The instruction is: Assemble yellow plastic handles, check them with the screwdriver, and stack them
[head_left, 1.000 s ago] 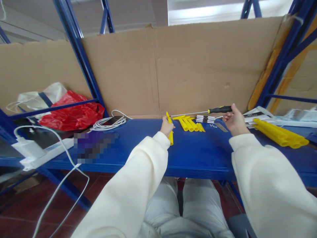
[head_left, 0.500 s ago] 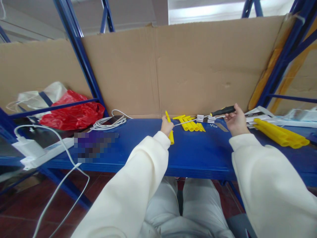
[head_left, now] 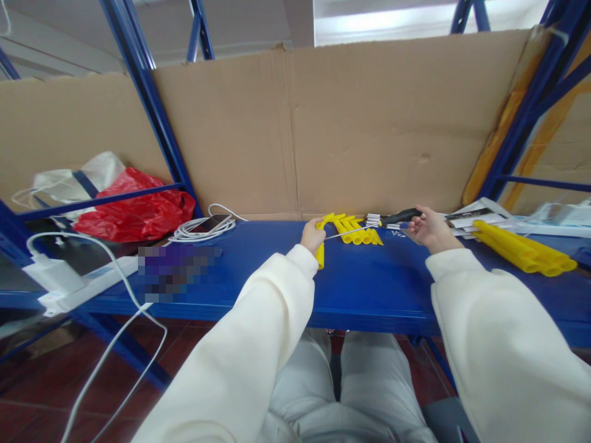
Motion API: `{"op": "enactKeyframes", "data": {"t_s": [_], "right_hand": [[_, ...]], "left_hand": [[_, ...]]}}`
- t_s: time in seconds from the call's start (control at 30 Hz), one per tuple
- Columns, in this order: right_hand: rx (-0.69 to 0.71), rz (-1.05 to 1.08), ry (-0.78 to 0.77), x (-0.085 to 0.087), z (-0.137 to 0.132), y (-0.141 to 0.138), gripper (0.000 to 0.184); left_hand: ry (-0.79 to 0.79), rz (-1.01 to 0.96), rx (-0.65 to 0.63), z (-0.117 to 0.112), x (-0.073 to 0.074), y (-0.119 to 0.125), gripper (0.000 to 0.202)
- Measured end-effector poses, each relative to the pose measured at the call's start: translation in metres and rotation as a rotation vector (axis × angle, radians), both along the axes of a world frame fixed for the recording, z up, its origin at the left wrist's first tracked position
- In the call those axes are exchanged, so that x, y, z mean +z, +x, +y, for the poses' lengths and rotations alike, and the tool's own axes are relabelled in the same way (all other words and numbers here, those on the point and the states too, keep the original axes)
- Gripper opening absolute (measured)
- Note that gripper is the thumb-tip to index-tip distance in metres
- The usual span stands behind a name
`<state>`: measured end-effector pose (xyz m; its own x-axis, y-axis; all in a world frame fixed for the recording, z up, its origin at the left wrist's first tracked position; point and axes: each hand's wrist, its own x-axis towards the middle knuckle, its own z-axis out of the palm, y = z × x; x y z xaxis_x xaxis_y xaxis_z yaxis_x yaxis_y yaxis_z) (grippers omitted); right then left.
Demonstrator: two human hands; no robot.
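Now, left grip (head_left: pixel 313 237) clasping a yellow tube (head_left: pixel 319 257), right grip (head_left: pixel 429 227) clutching a screwdriver (head_left: pixel 398 216) pointing at it, red plastic bag (head_left: pixel 138 212) lying leftward, contents hidden.

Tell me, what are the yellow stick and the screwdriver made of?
The yellow stick in the left hand looks like smooth plastic: one bright even colour. The screwdriver in the right hand has a shiny shaft, likely metal, and a black handle, perhaps rubber or plastic.
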<state>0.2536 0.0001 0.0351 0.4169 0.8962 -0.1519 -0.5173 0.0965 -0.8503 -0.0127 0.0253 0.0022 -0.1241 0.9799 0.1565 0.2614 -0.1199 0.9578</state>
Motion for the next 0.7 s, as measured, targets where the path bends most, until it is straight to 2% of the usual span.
{"op": "enactKeyframes", "data": {"t_s": [0.13,0.37,0.5,0.7], "right_hand": [[0.127,-0.055,-0.105,0.0,-0.003,-0.008,0.025],[0.314,-0.273,-0.253,-0.012,0.0,-0.019,0.013],[0.355,-0.42,-0.321,-0.011,-0.003,-0.023,0.019],[0.344,-0.579,-0.407,-0.005,-0.008,-0.026,0.024]], "left_hand": [[0.008,-0.001,0.008,0.001,-0.002,0.0,0.059],[0.033,0.039,0.008,0.004,-0.006,0.0,0.053],[0.024,0.04,0.005,0.004,-0.004,0.0,0.052],[0.01,0.027,-0.011,0.001,-0.002,0.001,0.051]]}}
